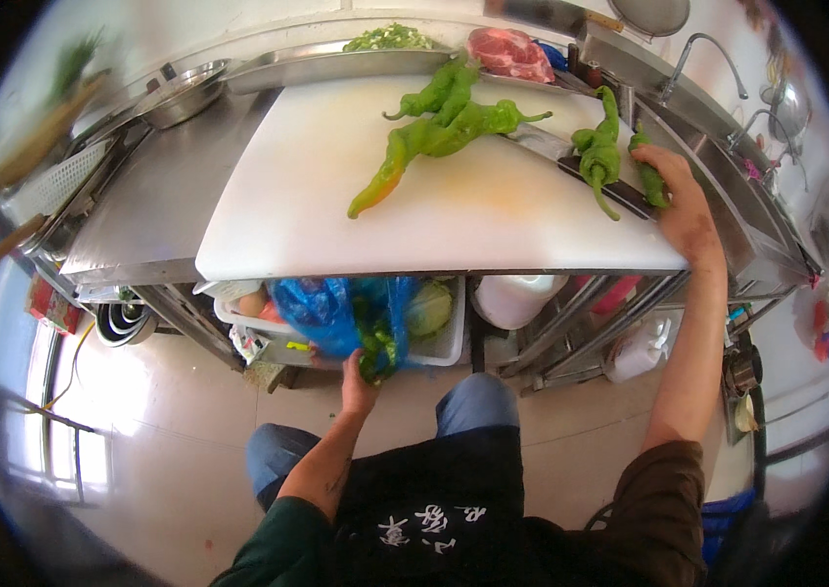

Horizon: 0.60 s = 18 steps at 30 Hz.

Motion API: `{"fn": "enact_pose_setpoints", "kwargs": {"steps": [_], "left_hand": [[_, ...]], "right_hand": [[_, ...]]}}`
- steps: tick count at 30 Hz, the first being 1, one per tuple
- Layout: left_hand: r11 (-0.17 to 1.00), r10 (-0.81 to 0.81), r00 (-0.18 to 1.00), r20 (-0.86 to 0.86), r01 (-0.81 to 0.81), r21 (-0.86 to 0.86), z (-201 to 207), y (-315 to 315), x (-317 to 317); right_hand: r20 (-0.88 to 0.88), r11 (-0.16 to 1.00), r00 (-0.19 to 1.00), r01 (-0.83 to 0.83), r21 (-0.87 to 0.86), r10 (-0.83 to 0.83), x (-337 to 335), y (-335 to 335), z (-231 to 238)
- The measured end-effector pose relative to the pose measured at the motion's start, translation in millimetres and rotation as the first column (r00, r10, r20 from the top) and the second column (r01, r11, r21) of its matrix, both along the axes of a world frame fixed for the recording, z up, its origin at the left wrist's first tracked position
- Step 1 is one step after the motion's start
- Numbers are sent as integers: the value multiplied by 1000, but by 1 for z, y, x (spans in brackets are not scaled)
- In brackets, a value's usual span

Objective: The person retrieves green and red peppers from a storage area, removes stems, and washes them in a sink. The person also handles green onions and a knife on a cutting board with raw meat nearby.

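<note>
Below the counter, my left hand is closed around green peppers at the mouth of a blue plastic bag. At the right end of the white cutting board, my right hand has its fingers round a green pepper. Beside that hand lies a knife, its dark handle partly under other green peppers. Farther left on the board, long green peppers lie in a heap, one with an orange tip.
Chopped green pieces sit in a metal tray along the back, near raw meat. To the right is a sink with a tap. A white crate with a cabbage stands under the counter. Metal bowls are at left.
</note>
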<state>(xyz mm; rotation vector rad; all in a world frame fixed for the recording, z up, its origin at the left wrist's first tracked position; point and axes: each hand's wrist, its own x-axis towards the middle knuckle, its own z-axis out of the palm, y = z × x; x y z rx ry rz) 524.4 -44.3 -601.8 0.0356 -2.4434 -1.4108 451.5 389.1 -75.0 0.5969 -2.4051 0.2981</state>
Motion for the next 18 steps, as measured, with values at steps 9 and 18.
{"fn": "enact_pose_setpoints", "kwargs": {"steps": [9, 18], "left_hand": [[997, -25, 999, 33, 27, -70, 53, 9, 20], [998, -50, 930, -365, 60, 17, 213, -11, 41]], "right_hand": [[52, 1000, 999, 2, -9, -2, -8, 16, -7], [70, 999, 997, -11, -32, 13, -11, 23, -6]]}}
